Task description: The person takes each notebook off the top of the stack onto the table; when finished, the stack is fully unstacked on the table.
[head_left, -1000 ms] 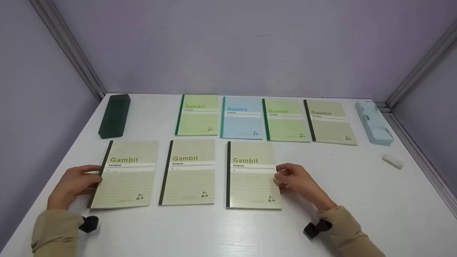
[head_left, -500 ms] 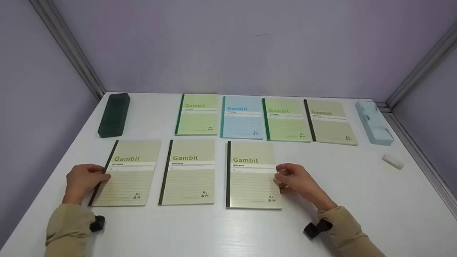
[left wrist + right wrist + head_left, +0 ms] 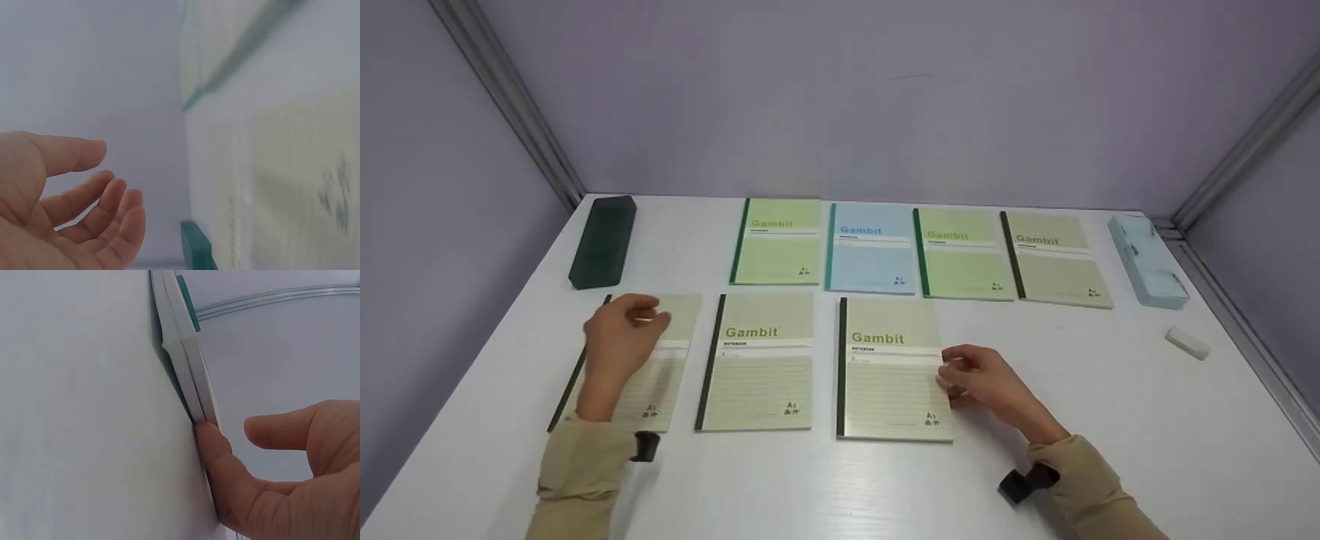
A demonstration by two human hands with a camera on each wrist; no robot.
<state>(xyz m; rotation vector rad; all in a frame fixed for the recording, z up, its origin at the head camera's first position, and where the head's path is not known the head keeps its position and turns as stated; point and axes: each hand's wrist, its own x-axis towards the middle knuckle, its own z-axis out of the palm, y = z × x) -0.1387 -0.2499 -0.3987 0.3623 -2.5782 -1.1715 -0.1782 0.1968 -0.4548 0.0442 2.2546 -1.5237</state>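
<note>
In the head view my left hand point(image 3: 619, 341) hovers over a beige lined notebook point(image 3: 679, 322) at the left, covering much of its cover. Its fingers are loosely curved around nothing; the left wrist view shows the thumb well apart from the fingers point(image 3: 121, 225). A similar beige notebook point(image 3: 757, 382) lies in the middle of the front row. At the right-hand beige notebook point(image 3: 885, 390), my right hand point(image 3: 982, 379) rests beside the long edge. Close up, a finger point(image 3: 216, 450) touches the page edges point(image 3: 188, 377), while the thumb is held away from them.
Behind the front row lie a green notebook point(image 3: 776, 259), a blue one point(image 3: 870, 262), another green one point(image 3: 964, 266) and a beige one point(image 3: 1054, 270). A dark green box point(image 3: 604, 240) stands far left. A pale blue case point(image 3: 1147, 259) and a white eraser point(image 3: 1187, 343) are right.
My left hand has slid the left notebook slightly right, let go of its spine, and lifted up and rightward over the cover. My right hand has stayed in place.
</note>
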